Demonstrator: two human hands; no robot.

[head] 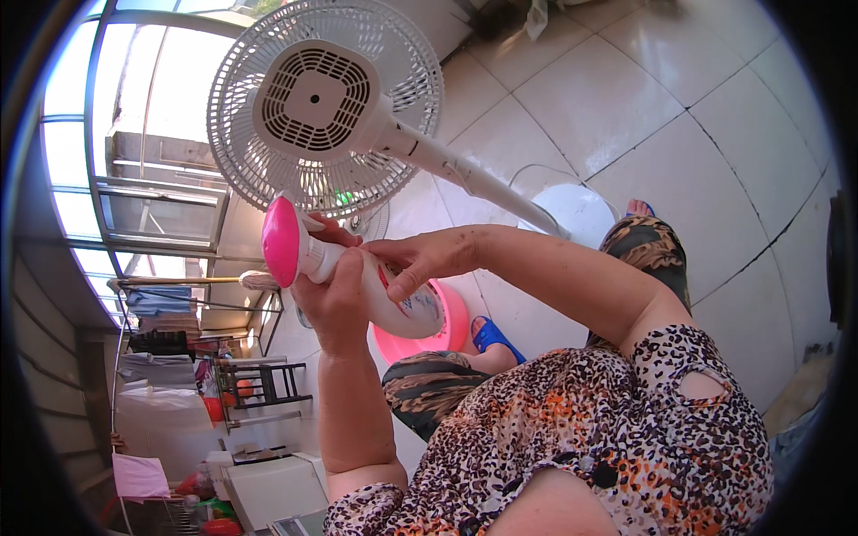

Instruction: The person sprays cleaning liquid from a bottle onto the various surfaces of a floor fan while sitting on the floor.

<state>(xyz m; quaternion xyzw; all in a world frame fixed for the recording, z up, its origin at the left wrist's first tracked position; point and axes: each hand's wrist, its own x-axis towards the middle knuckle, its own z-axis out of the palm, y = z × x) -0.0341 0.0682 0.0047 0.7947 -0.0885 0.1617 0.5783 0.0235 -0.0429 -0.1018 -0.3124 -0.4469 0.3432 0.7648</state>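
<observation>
My left hand (pixel 335 301) is wrapped around the neck of a white plastic bottle (pixel 402 311) with a bright pink pump head (pixel 281 241). The bottle lies tilted, its pink top towards the upper left, its printed body towards my lap. My right hand (pixel 425 258) rests against the side of the bottle, its fingers reaching towards the neck; their tips are partly hidden. Just beyond both hands stands a white pedestal fan (pixel 315 99), its back turned to me. Behind the bottle, a pink basin (pixel 452 315) is on the floor, partly covered by the bottle.
The fan's pole (pixel 469 177) slants down to its round white base (pixel 576 208) on the tiled floor (pixel 603 100). My feet wear blue sandals (pixel 495 338). To the left are a mop (pixel 258 280), hanging clothes (pixel 157 301), a dark stool frame (pixel 275 385) and a pink cloth (pixel 141 476).
</observation>
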